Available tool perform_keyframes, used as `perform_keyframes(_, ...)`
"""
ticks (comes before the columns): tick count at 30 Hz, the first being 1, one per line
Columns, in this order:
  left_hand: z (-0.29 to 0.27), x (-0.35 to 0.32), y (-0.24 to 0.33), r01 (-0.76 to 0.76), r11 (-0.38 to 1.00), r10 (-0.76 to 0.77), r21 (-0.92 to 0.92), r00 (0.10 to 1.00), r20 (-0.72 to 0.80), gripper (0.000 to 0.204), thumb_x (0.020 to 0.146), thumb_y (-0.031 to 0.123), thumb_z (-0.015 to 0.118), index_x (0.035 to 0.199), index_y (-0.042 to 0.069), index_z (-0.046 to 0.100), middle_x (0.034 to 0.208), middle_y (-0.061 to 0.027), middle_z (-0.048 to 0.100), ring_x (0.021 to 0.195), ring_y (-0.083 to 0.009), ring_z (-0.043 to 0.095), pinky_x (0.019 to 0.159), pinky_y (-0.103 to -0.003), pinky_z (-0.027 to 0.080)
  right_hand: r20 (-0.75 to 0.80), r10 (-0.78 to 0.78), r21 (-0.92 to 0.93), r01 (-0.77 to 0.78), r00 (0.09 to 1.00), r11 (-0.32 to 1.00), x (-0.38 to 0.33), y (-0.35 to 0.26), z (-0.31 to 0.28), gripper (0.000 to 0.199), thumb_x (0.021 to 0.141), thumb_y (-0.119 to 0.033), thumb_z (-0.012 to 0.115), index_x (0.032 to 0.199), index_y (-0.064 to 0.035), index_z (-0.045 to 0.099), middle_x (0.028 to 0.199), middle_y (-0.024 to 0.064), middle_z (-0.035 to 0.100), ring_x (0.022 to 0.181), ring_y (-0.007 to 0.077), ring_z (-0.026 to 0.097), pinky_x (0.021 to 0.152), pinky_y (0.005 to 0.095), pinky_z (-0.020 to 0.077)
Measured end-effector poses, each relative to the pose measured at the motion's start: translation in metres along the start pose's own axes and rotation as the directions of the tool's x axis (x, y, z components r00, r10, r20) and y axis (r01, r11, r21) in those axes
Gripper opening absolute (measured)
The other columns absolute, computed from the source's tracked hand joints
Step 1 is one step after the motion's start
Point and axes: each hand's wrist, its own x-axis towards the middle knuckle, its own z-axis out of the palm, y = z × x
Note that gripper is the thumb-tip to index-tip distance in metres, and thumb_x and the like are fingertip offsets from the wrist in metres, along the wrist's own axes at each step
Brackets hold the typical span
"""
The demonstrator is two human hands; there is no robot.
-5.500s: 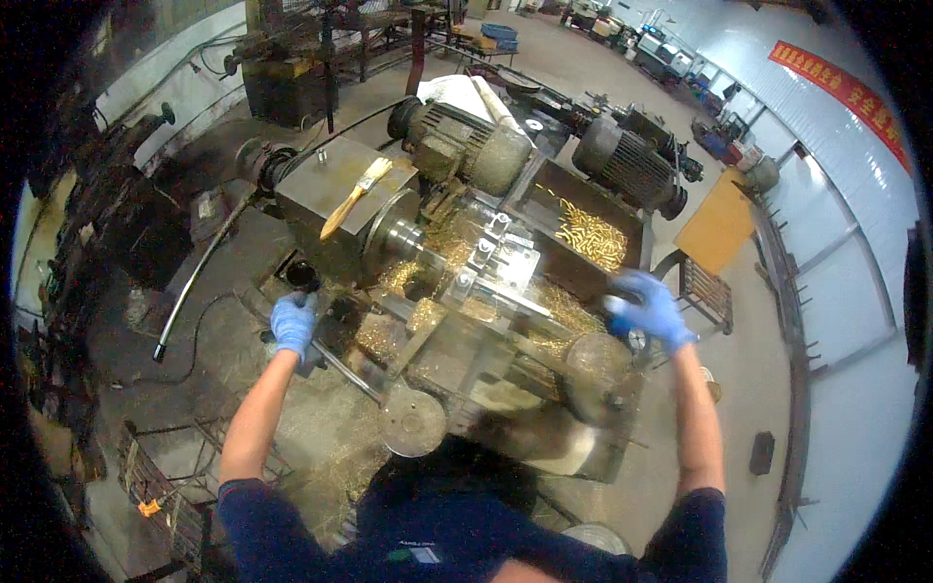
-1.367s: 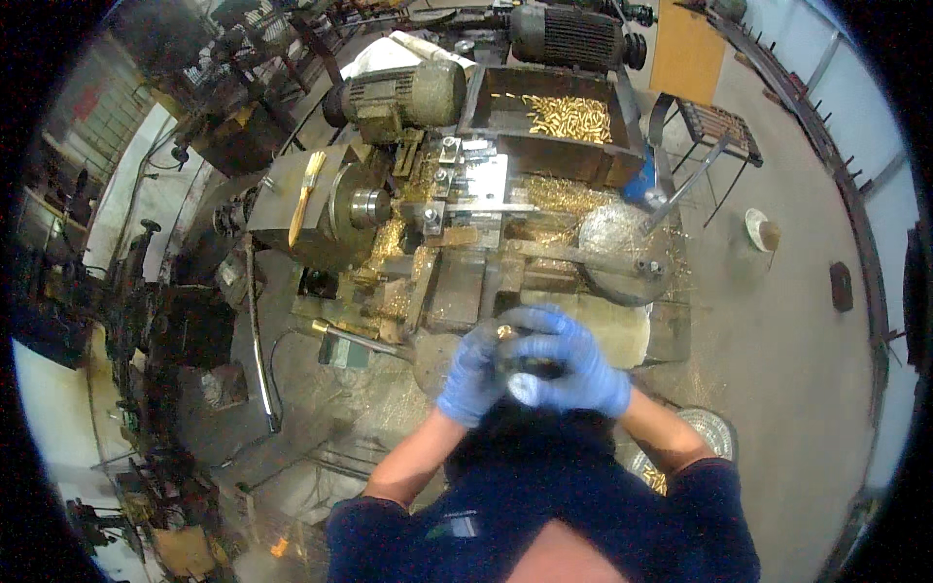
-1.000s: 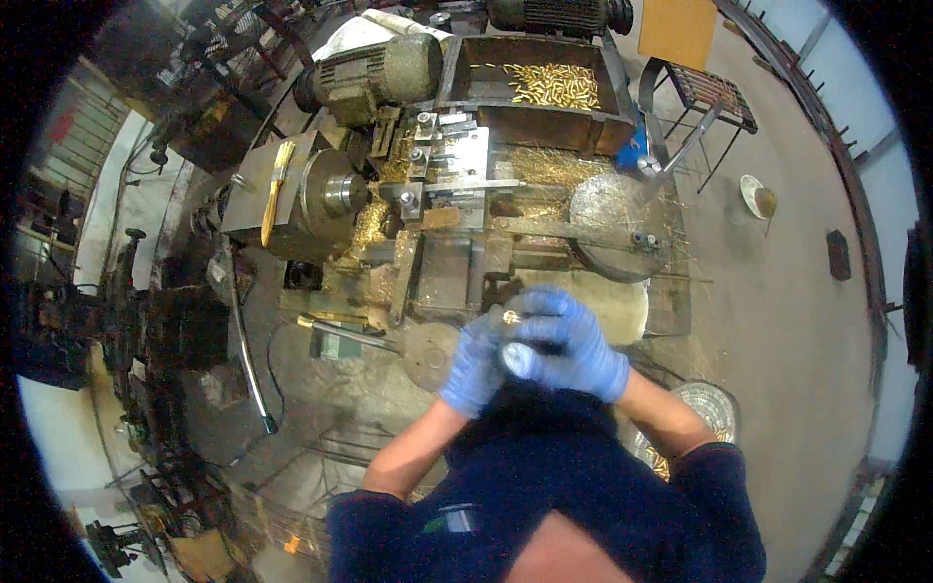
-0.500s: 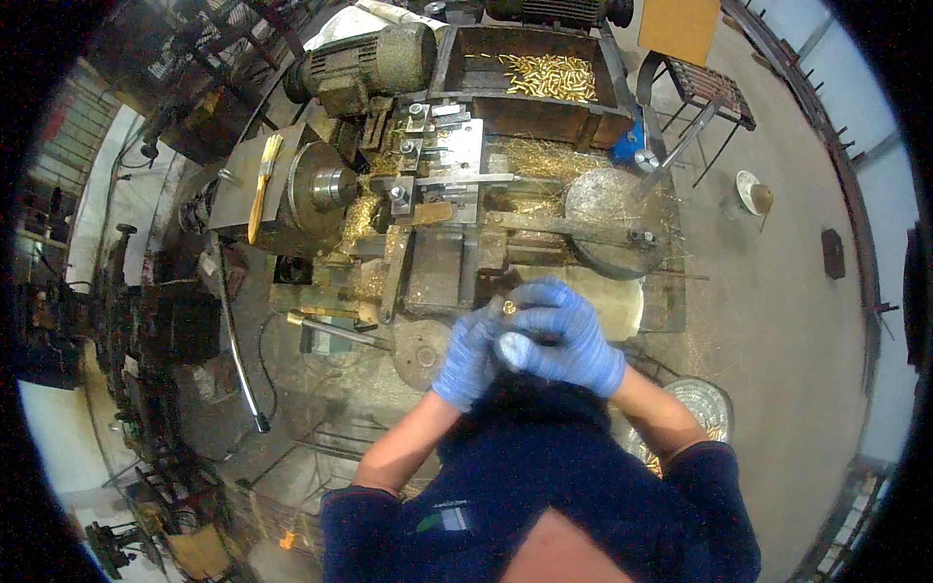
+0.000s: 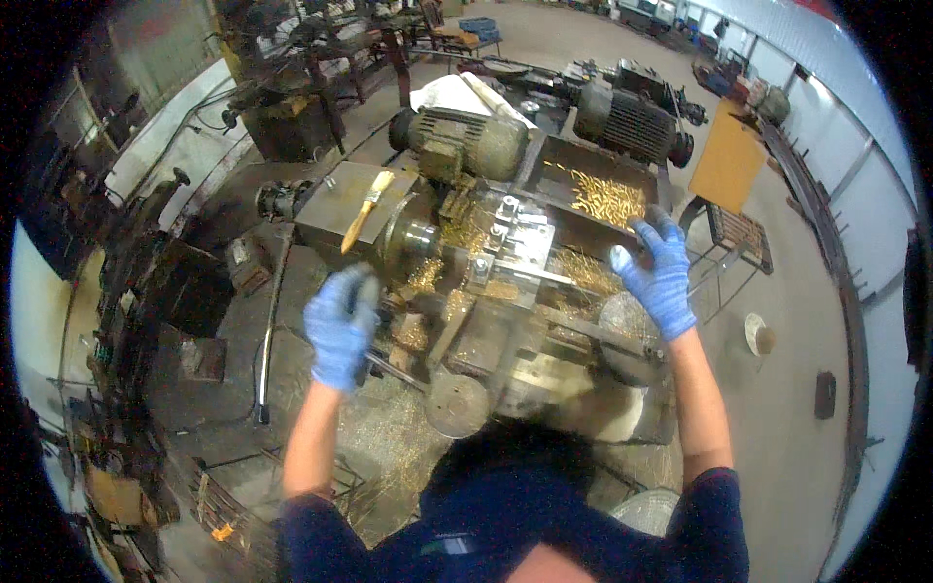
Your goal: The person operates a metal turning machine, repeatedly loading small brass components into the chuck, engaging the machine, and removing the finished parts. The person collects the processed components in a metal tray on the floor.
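My left hand (image 5: pixel 340 328), in a blue glove with dark fingertips, is by the end of a metal lever (image 5: pixel 397 373) at the machine's left front. Its fingers are smeared, so whether they grip the lever is unclear. My right hand (image 5: pixel 663 275), gloved alike, reaches over the near right corner of a metal tray; thumb and fingers are apart with nothing seen between them. Inside that tray (image 5: pixel 558 181) lies a heap of small brass pieces (image 5: pixel 607 199). Between my hands stand the lathe's chuck (image 5: pixel 416 238) and its tool slide (image 5: pixel 520 238), strewn with brass chips.
A wooden-handled brush (image 5: pixel 366 209) lies on the headstock (image 5: pixel 335 202). Two electric motors (image 5: pixel 471 144) (image 5: pixel 627 121) stand behind. A round metal disc (image 5: pixel 458 406) sits at the front, and a long bar (image 5: pixel 275 330) leans at left. On the right floor is a bowl (image 5: pixel 754 333).
My hands were together at my chest with a small brass piece; they have parted, left to the lever, right to the tray. The piece no longer shows. The view has tilted up.
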Motion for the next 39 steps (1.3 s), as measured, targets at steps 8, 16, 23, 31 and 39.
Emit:
perform_keyframes(8, 0.002, 0.059, -0.058, -0.218, 0.613, 0.019, 0.759, 0.965, 0.262, 0.053, 0.08, 0.041, 0.057, 0.122, 0.011, 0.048, 0.087, -0.0138, 0.057, 0.066, -0.0284, 0.059, 0.059, -0.039, 0.046, 0.371, 0.09, 0.318, -0.217, 0.924, 0.923, -0.119, -0.055, 0.016, 0.034, 0.069, -0.031, 0.073, 0.09, -0.0063, 0.065, 0.108, 0.0195, 0.055, 0.1, 0.0351, 0.052, 0.087, 0.0406, 0.0422)
perform_keyframes(16, 0.034, 0.036, -0.038, -0.322, 0.905, 0.313, 0.278, 0.947, 0.077, 0.025, 0.079, 0.015, 0.056, 0.101, 0.002, 0.06, 0.082, -0.0181, 0.063, 0.068, -0.0328, 0.061, 0.061, -0.04, 0.048, 0.396, 0.328, 0.222, -0.436, 0.858, 0.872, -0.186, -0.021, -0.032, 0.026, 0.067, -0.024, 0.074, 0.083, -0.0051, 0.067, 0.092, 0.0159, 0.062, 0.087, 0.0296, 0.059, 0.078, 0.0364, 0.0465)
perform_keyframes(23, 0.103, 0.028, -0.048, -0.403, 0.857, 0.337, 0.319, 0.909, 0.244, 0.024, 0.074, 0.015, 0.056, 0.097, 0.007, 0.057, 0.074, -0.0132, 0.058, 0.065, -0.0301, 0.058, 0.057, -0.042, 0.045, 0.38, 0.272, 0.221, -0.373, 0.884, 0.901, -0.172, -0.034, -0.041, 0.022, 0.068, -0.02, 0.074, 0.083, -0.0057, 0.067, 0.089, 0.0143, 0.062, 0.083, 0.0284, 0.059, 0.075, 0.0346, 0.0466)
perform_keyframes(31, 0.102, 0.028, -0.049, -0.458, 0.815, 0.338, 0.356, 0.874, 0.35, 0.02, 0.069, 0.011, 0.056, 0.089, 0.009, 0.055, 0.069, -0.0113, 0.056, 0.064, -0.0308, 0.057, 0.056, -0.042, 0.044, 0.361, 0.307, 0.214, -0.399, 0.881, 0.892, -0.18, -0.026, -0.044, 0.021, 0.069, -0.02, 0.073, 0.082, -0.005, 0.067, 0.087, 0.0128, 0.063, 0.082, 0.0273, 0.06, 0.074, 0.0334, 0.0469)
perform_keyframes(39, 0.118, 0.073, -0.03, -0.398, 0.84, 0.362, 0.369, 0.917, 0.164, 0.019, 0.076, 0.014, 0.058, 0.095, 0.008, 0.061, 0.072, -0.0132, 0.058, 0.064, -0.0311, 0.057, 0.057, -0.041, 0.045, 0.372, 0.314, 0.155, -0.392, 0.874, 0.907, -0.173, -0.032, -0.059, 0.02, 0.069, -0.02, 0.073, 0.081, -0.005, 0.066, 0.084, 0.0124, 0.062, 0.079, 0.0273, 0.059, 0.071, 0.0337, 0.0466)
